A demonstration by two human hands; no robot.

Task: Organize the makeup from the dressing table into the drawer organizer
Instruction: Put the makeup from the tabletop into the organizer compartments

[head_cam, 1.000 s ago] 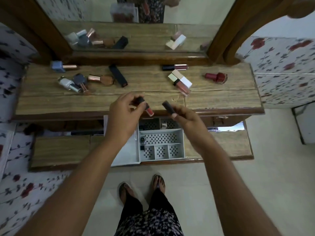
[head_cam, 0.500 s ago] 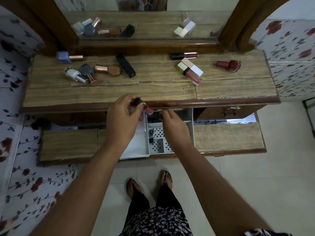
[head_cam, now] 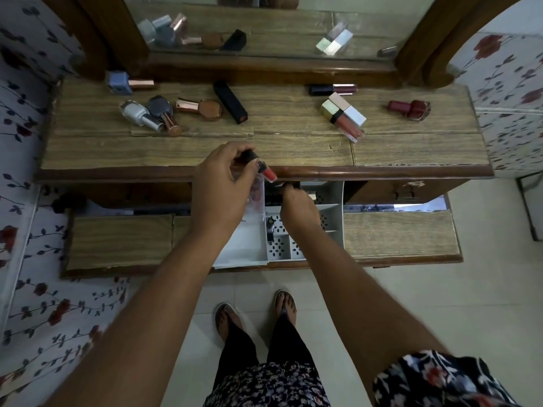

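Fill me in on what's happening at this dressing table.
A person is sorting makeup into a white organizer in the open drawer. The left hand holds a red lip gloss above the drawer, while the right hand reaches into a rear compartment with a dark item in its grip. Several nail polishes and lipsticks lie on the tabletop.

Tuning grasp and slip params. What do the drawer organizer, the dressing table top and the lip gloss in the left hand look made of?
Drawer organizer: likely moulded plastic, matte white, thin walls, perforated floors.
Dressing table top: wood-grain, dull; looks like laminate lifting at the seams, though solid wood is possible.
Lip gloss held by the left hand: clear tube, glass or plastic, red fill, black cap.
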